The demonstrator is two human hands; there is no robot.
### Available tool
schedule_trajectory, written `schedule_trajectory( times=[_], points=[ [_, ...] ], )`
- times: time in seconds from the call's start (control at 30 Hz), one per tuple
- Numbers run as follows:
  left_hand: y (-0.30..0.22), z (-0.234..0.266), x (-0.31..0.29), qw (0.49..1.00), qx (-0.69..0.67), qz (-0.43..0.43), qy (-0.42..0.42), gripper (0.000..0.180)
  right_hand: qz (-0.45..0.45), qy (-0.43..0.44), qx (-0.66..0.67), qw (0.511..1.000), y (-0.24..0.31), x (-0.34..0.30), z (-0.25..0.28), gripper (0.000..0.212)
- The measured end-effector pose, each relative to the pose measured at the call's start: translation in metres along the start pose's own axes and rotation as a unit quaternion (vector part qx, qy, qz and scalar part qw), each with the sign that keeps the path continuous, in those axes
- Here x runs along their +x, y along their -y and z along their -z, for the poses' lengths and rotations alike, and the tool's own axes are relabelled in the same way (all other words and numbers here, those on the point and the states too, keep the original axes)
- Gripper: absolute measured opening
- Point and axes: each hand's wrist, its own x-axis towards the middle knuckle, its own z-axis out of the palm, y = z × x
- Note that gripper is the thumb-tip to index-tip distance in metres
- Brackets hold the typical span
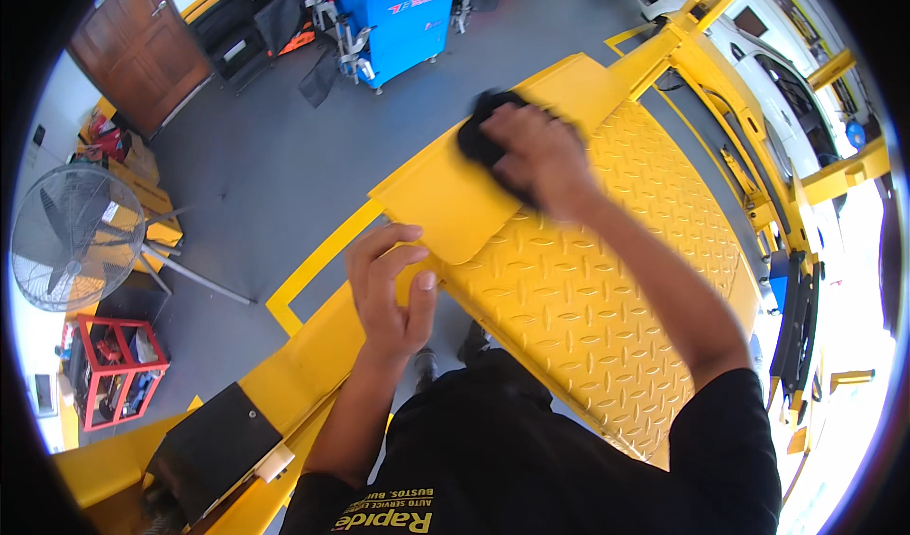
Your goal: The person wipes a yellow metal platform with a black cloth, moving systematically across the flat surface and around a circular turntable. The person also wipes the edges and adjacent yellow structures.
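My right hand [552, 170] presses a black cloth [482, 137] onto a smooth yellow metal flap [431, 215]. Both hand and cloth are smeared by motion. The flap adjoins a yellow platform [607, 298] with a raised diamond tread, which looks like part of a vehicle lift. Close to the flap's near left corner is my left hand [387, 293], empty, its fingers bent and the thumb apart. Whether its fingertips touch the metal I cannot tell.
A yellow beam [294, 379] with a black box [213, 450] runs along the lower left. Leftward stand a fan [76, 236] and a red-framed cart [118, 369]. A blue cabinet [393, 23] is at the back. Yellow lift arms [720, 90] and a white car [773, 94] are on the right.
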Motion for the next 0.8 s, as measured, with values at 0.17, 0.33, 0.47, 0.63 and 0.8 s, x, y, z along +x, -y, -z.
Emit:
schedule_trajectory(
  times=[0.17, 0.33, 0.47, 0.63, 0.8],
  points=[
    [-0.001, 0.008, 0.001, 1.000, 0.015, 0.000, 0.020, 0.016, 0.115, 0.060, 0.132, 0.983, 0.073, -0.022, 0.025, 0.063],
    [-0.001, 0.007, -0.007, 0.998, 0.044, 0.004, 0.040, 0.017, -0.050, -0.007, -0.024, 0.998, -0.102, 0.012, -0.011, 0.061],
    [-0.004, 0.008, -0.005, 0.993, 0.065, -0.016, 0.094, 0.020, -0.143, 0.048, -0.047, 0.988, -0.227, 0.047, -0.021, 0.066],
    [-0.002, 0.007, -0.003, 0.989, 0.081, -0.007, 0.120, 0.025, -0.321, 0.102, -0.013, 0.942, -0.253, 0.092, -0.032, 0.075],
    [-0.012, -0.009, 0.011, 0.982, 0.097, 0.003, 0.163, 0.047, -0.376, 0.079, -0.065, 0.921, -0.255, 0.056, -0.029, 0.075]
  ],
)
